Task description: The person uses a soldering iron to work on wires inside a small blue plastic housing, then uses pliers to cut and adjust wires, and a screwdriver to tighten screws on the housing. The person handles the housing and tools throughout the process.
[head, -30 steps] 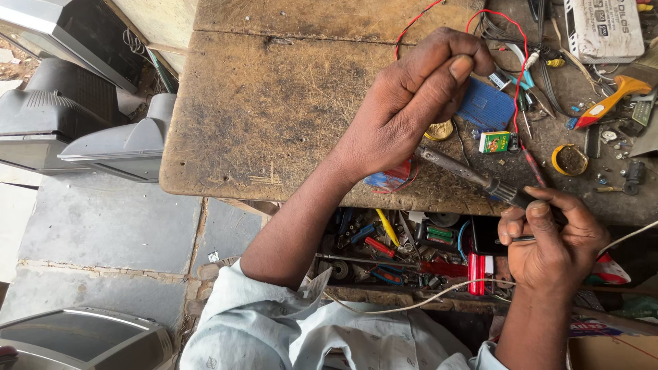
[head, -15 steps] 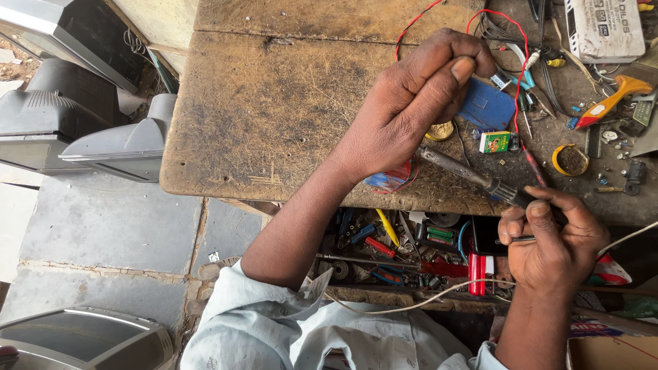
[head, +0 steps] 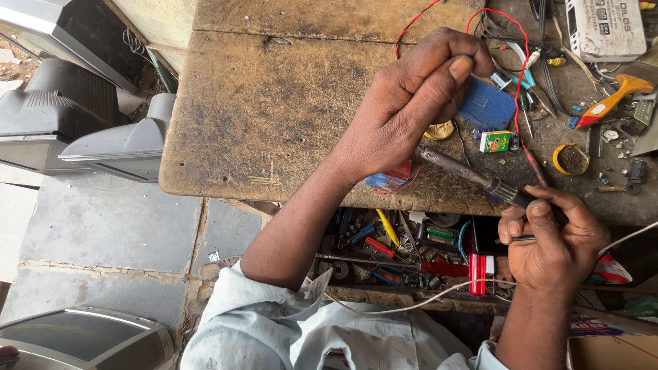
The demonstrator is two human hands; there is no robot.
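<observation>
L hand [head: 411,109] hovers over the worn wooden bench [head: 274,116], fingers curled shut w/ thumb pressed to forefinger, pinching sth small. It sits at the end of the red wire [head: 510,62], so prob. that wire's end, but the pinched bit is hidden by the fingers. Blue circuit board [head: 488,106] lies on the bench just right of that hand, partly under it. R hand [head: 552,247] is at the bench's front edge, right side, clenched round the handle of a soldering iron [head: 466,171]; the iron's shaft slants up-left across the bench surface, tip ending under the L hand near the blue board.

Also on the bench: small green box [head: 495,142] just right of the iron shaft, round brass-coloured tin [head: 440,130] beside the board, yellow ring-shaped tin [head: 570,159] further right, orange-handled tool [head: 613,96] toward the right end, white box [head: 606,27] at the far right corner. Below the bench front, an open tray of mixed tools [head: 404,250]. Left of the bench, on the floor, old grey TV sets [head: 62,123].
</observation>
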